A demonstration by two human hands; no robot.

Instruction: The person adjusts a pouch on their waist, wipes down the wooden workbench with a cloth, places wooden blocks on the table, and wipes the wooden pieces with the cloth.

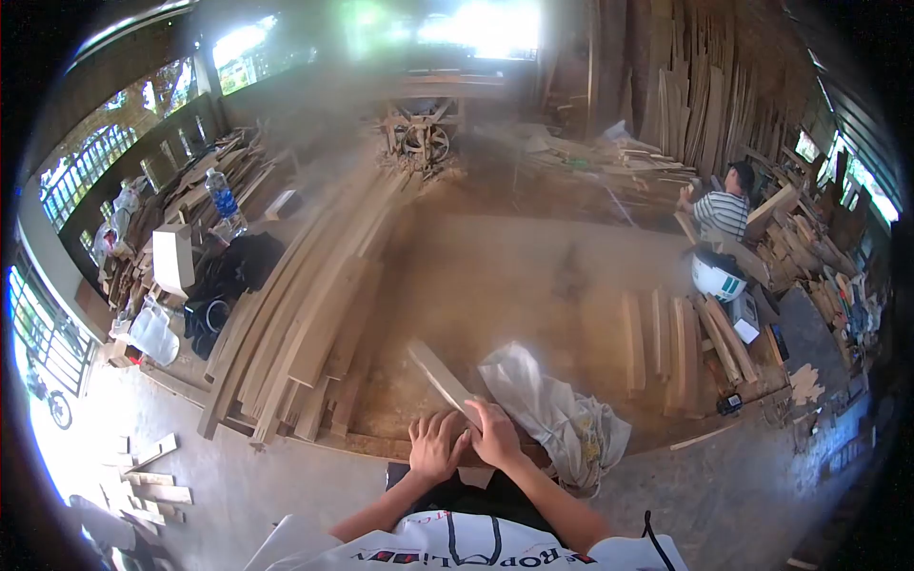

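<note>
My right hand (pixel 495 436) is wrapped round the near end of a wooden strip (pixel 440 373), which slants away to the upper left over the wooden worktable (pixel 476 276). Close beside it, my left hand (pixel 438 445) lies at the table's front edge with its fingers slightly apart. Its thumb side meets the right hand near the strip's end. A crumpled white sack (pixel 552 409) lies just right of the strip and hangs over the front edge.
Long planks (pixel 314 314) are stacked on the left; shorter boards (pixel 681 352) lie on the right. A water bottle (pixel 221 198) stands far left. A person in a striped shirt (pixel 721 211) sits at the right, behind a white bucket (pixel 716 276). Wood offcuts (pixel 157 485) lie on the floor.
</note>
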